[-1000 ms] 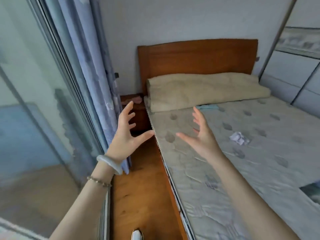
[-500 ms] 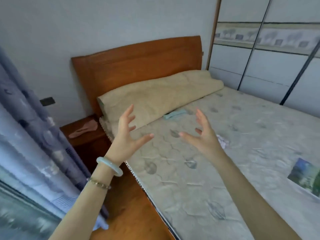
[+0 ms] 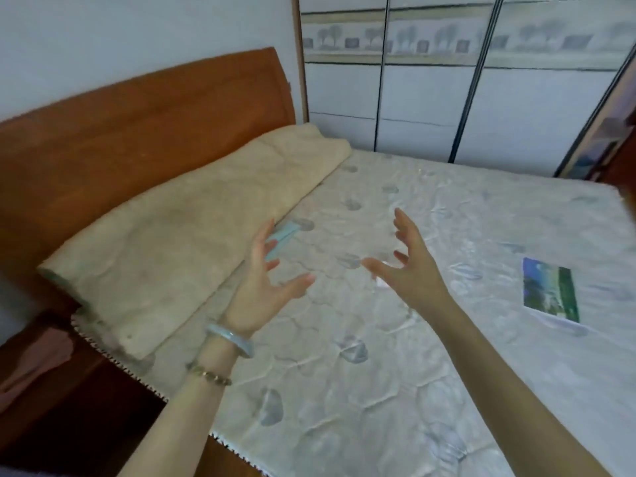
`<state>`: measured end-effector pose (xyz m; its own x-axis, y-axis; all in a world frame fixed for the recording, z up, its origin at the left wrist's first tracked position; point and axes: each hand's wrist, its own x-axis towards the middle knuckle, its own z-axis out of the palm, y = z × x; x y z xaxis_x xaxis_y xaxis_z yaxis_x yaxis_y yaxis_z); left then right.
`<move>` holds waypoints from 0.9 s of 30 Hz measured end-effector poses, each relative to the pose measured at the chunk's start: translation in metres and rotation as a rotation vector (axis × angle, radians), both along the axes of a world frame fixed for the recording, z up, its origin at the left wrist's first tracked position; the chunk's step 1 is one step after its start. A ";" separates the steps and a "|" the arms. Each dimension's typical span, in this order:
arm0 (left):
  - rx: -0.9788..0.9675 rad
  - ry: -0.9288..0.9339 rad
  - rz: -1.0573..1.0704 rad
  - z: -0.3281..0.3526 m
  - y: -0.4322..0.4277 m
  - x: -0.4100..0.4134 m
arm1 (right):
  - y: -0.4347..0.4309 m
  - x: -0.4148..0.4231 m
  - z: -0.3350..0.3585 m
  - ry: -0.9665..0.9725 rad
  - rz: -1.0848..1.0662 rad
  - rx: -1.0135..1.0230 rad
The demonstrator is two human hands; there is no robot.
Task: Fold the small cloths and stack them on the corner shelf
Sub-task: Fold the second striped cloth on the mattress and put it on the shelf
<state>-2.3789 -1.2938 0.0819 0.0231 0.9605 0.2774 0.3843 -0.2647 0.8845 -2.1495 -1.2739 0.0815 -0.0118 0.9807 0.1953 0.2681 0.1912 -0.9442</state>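
Both hands are hanging over the mattress (image 3: 447, 339) with nothing in them. The left hand (image 3: 261, 287) and the right hand (image 3: 413, 273) are spreading their fingers wide, palms facing each other, near the middle of the frame.

The task's cloth is lying left of centre. A small pale blue cloth (image 3: 289, 231) is resting on the mattress, touching the edge of the rolled beige blanket (image 3: 192, 242) and partly hiding behind the left fingers. The corner shelf is not showing in this view.

Hazards, as judged:
- The blue cloth is sitting against the blanket roll, so a hasty grab is likely to be pulling blanket along with it.
- The mattress is looking soft and glossy, so folds made on it may be sliding crooked.
- A pale crumpled scrap (image 3: 381, 283) is peeking out under the right hand. Whether it is a cloth cannot be told, so it is at risk of being missed.

Count:
- Hands: two.
- Blue cloths: one.
- Pale scraps: one.
- Blanket rolls: one.
- Printed cards (image 3: 550, 290), right of frame: one.
- Wristbands on the left wrist: two, a bangle (image 3: 230, 339) and a bead bracelet (image 3: 210, 373).
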 end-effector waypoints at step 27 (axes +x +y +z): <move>-0.338 0.159 -0.595 -0.200 0.398 0.087 | 0.263 0.041 -0.191 -0.162 -0.516 -0.439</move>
